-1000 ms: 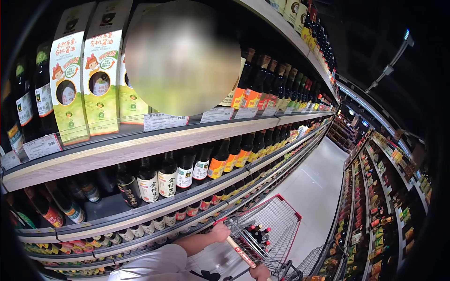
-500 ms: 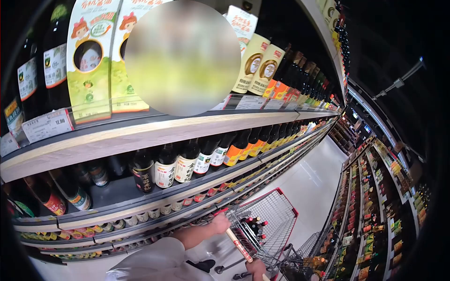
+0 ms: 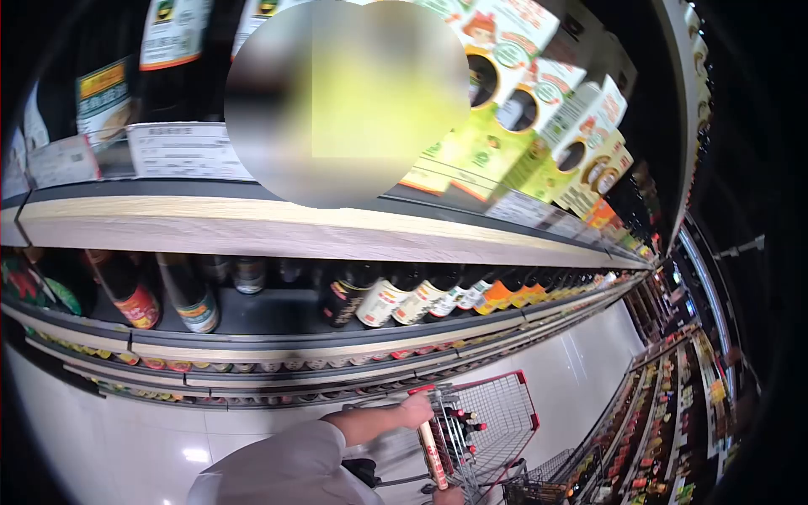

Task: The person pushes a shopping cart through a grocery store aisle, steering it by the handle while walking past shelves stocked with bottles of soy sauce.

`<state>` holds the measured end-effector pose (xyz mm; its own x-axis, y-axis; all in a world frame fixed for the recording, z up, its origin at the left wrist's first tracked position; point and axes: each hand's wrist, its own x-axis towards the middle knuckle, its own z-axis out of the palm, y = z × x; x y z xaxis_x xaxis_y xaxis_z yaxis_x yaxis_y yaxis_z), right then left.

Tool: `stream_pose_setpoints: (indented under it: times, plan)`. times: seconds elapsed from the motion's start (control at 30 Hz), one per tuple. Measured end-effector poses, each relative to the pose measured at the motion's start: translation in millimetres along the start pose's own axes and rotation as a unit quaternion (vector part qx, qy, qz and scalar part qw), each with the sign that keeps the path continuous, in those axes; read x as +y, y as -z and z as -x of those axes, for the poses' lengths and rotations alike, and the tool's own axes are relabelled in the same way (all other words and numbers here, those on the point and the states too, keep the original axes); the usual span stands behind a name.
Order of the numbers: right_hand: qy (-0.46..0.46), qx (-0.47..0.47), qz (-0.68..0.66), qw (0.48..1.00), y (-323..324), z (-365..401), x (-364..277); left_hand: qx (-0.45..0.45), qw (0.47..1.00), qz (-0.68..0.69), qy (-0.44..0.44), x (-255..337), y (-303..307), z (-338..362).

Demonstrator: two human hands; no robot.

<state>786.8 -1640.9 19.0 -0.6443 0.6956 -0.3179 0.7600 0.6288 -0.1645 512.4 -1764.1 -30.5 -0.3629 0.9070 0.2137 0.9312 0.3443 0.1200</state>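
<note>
The shopping cart [image 3: 497, 387] stands below the shelves, a grey wire basket with red trim. My left hand [image 3: 417, 410] is wrapped round the upper end of its handle [image 3: 432, 453], a pale bar with red print. At the bottom edge of the view, my right hand [image 3: 449, 497] is closed on the handle's other end, only partly visible. Several dark bottles [image 3: 461, 419] with red caps lie in the cart near the handle.
A wood-edged shelf [image 3: 320, 231] with price tags bears green and white cartons [image 3: 497, 139]. Dark bottles [image 3: 391, 301] line the shelf below. Across the aisle floor [image 3: 581, 353] runs another rack of goods [image 3: 656, 412]. A second wire cart [image 3: 543, 480] is close by on the right.
My view has swung left along the shelf, so the cartons and bottles appear farther right. Both hands remain closed on the cart handle.
</note>
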Motion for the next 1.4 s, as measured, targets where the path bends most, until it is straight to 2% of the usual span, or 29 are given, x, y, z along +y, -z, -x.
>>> stream_pose_setpoints:
  times: [0.33,0.43,0.57,0.67,0.77,0.87,0.9,0.93,0.97,1.07,1.17,1.2,1.23,1.33,1.4]
  plan:
    - [0.031,-0.025,-0.005,0.999,-19.8,13.9,9.4,-0.008,1.000,-0.005,0.007,-0.1,11.2,34.2]
    - [0.040,-0.025,0.007,0.999,-15.2,32.8,-1.1,0.044,0.999,-0.020,0.010,0.7,-2.5,45.2]
    - [0.052,-0.054,0.017,0.997,-23.9,40.8,4.5,0.063,0.997,-0.042,0.015,0.2,-2.9,62.3]
    - [0.145,-0.033,0.018,0.989,-83.1,2.1,56.8,0.043,0.997,-0.067,0.022,2.3,-10.3,70.8]
    - [0.160,-0.033,0.011,0.987,-63.0,31.3,34.2,0.034,0.996,-0.080,0.030,7.4,13.3,86.7]
    - [0.137,-0.046,-0.017,0.989,-41.5,66.1,5.5,0.097,0.993,-0.074,0.008,9.0,-2.8,93.2]
    - [0.197,-0.026,-0.023,0.980,-52.4,60.8,13.0,0.103,0.993,-0.052,0.016,17.4,2.6,98.8]
    - [0.109,-0.091,-0.018,0.990,-46.3,69.3,0.7,0.100,0.994,-0.033,0.021,36.4,10.3,114.5]
    - [0.119,-0.074,-0.013,0.990,-46.9,75.2,0.5,0.104,0.994,-0.011,0.031,49.3,18.7,124.4]
    - [0.179,-0.046,-0.030,0.982,-54.4,81.6,1.1,0.060,0.996,-0.018,0.069,59.6,36.1,134.1]
    - [0.228,-0.041,-0.036,0.972,-68.7,77.1,13.6,0.100,0.993,-0.026,0.055,57.7,31.6,143.4]
    - [0.240,-0.041,-0.038,0.969,-68.5,82.0,10.6,0.089,0.993,-0.042,0.059,56.5,31.1,146.1]
    - [0.224,-0.021,-0.068,0.972,-70.0,89.9,8.8,0.076,0.994,-0.057,0.061,56.8,30.5,148.7]
    - [0.189,-0.054,-0.084,0.977,-54.8,112.0,-5.7,0.023,0.994,-0.070,0.081,60.1,35.1,155.8]
    - [0.201,-0.039,-0.070,0.976,-58.2,115.7,-7.1,0.004,0.994,-0.068,0.089,60.0,37.9,159.3]
